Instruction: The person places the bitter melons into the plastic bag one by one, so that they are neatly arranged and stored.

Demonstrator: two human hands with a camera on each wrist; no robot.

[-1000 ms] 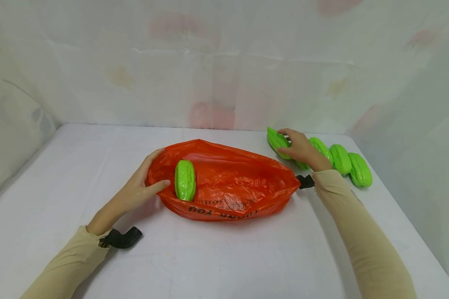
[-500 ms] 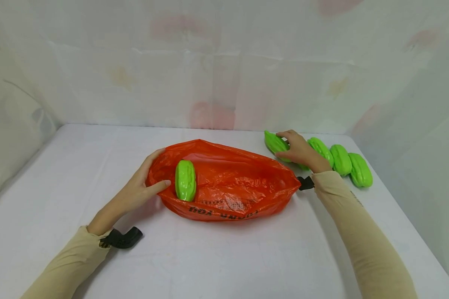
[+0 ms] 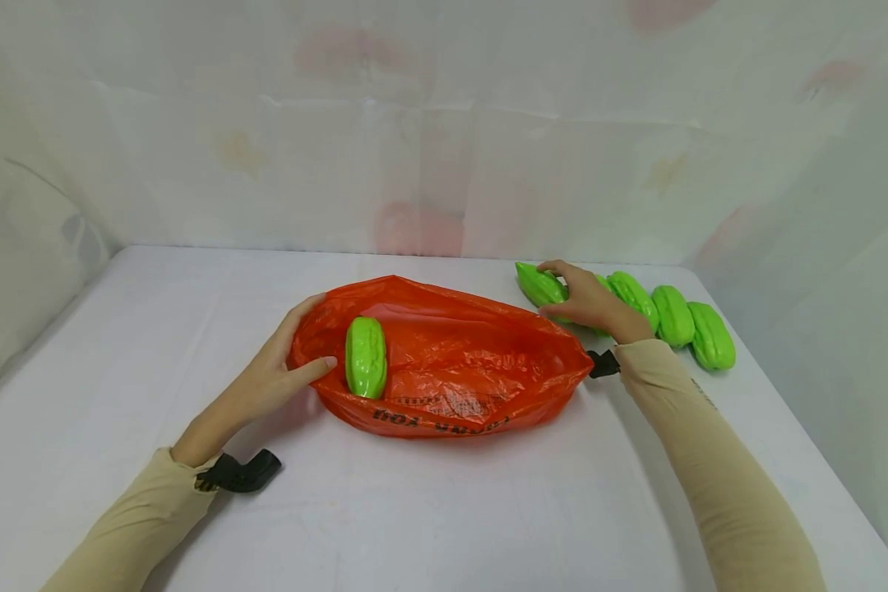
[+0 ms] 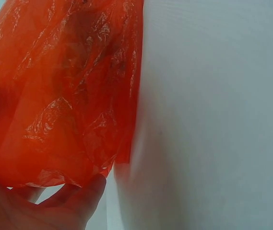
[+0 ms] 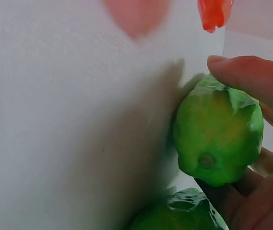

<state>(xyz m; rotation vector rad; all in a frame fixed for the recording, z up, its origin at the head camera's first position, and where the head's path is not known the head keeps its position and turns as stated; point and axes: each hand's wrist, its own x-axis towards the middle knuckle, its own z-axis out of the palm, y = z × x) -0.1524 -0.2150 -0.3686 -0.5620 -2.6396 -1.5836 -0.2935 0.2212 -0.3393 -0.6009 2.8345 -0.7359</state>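
An orange plastic bag (image 3: 451, 362) lies open on the white table (image 3: 414, 510), with one green ridged gourd (image 3: 366, 357) inside near its left end. My left hand (image 3: 281, 370) holds the bag's left rim, thumb on the near edge; the left wrist view shows the bag's plastic (image 4: 64, 91) above my fingers (image 4: 86, 196). My right hand (image 3: 588, 300) grips another green gourd (image 3: 538, 284) just past the bag's right end. In the right wrist view that gourd (image 5: 218, 136) sits between thumb and fingers, end-on, above another gourd (image 5: 179, 213).
A row of three more green gourds (image 3: 673, 316) lies on the table to the right of my right hand, near the right wall. White sheeting closes off the back and both sides. Black wrist mounts (image 3: 240, 473) sit at both cuffs.
My right hand has carried its gourd slightly left and lower, toward the bag's right end. The left hand and the bag have stayed put.
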